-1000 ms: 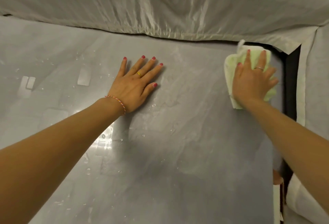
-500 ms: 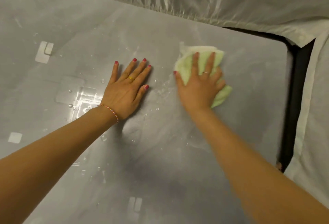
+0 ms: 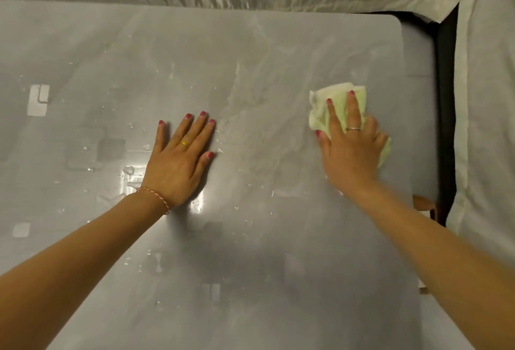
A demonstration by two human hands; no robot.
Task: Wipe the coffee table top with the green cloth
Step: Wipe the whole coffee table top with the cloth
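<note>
i press my right hand (image 3: 351,147), fingers straight, on the green cloth (image 3: 322,111) at 3 o'clock of the coffee table top (image 3: 250,252); left hand (image 3: 180,159) flat, fingers narrowly spread.

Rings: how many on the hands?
2. A gold ring on the left hand, flat on the table top; a silver ring on the right hand, pressing the green cloth. Right little finger partly hidden.

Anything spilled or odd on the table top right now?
Yes: water droplets still bead on the coffee table top beside the left hand. The right hand presses the green cloth farther right.
</note>
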